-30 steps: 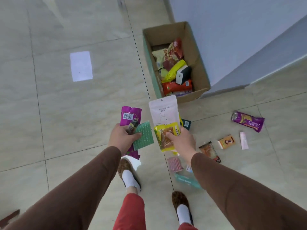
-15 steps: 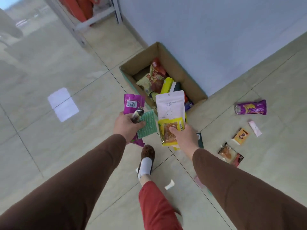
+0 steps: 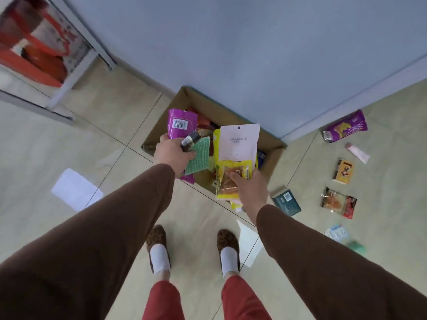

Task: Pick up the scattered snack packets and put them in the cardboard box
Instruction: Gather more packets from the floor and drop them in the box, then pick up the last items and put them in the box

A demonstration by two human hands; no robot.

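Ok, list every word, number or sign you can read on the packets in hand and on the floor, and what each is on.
No text can be read as words.
Magenta packet in the left hand: a barcode, digits blurred.
Pale pink pouch in the right hand: small print, too blurred.
Teal packet on the floor: a square code label, unreadable.
Purple packet: lettering too blurred.
Orange packet: a picture, no legible words.

Long brown sleeves (image 3: pixel 129 218) on both arms, down to wrists, plain, no markings. Red trousers (image 3: pixel 163 301), cut above ankle. White socks (image 3: pixel 159 257) w/ brown leopard-print slip-on shoes (image 3: pixel 227 239), low cut, rounded toes.
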